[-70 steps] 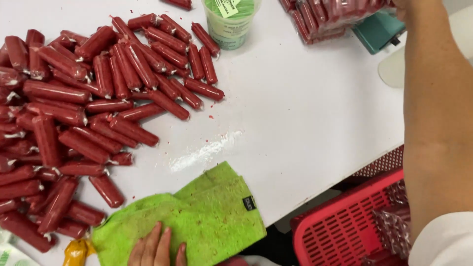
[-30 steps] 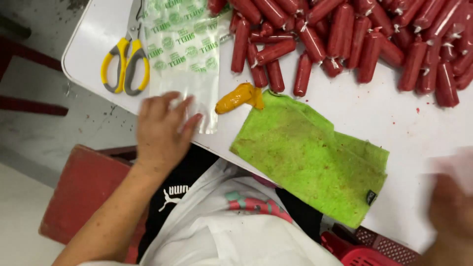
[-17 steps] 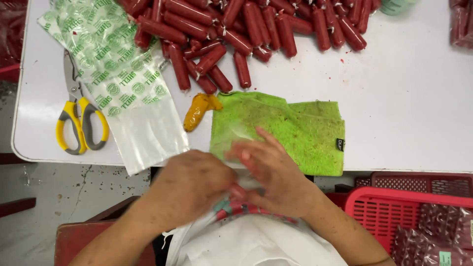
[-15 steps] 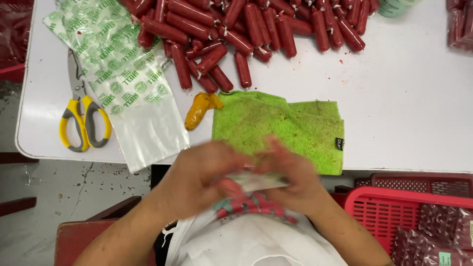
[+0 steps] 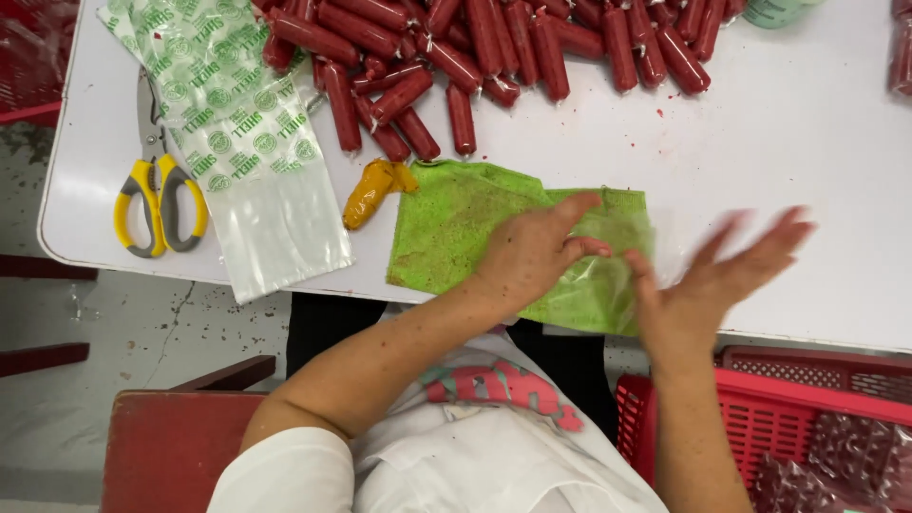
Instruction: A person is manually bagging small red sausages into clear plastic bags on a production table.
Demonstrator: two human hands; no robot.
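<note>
Here, from the head view, the left hand [image 5: 534,255] presses a clear bag [image 5: 608,271] flat onto the green cloth [image 5: 456,228] at the tabletop [image 5: 788,152] edge; the right hand [image 5: 708,285], blurred, fingers spread, sits right of the cloth touching the bag. Sausages [image 5: 475,47] lie beyond the cloth, scissors [image 5: 157,176] well left.

Left hand [image 5: 537,252] palm down with fingers curled and forefinger stretched forward, right hand [image 5: 717,280] blurred, flat, fingers spread, forearms bare.
</note>
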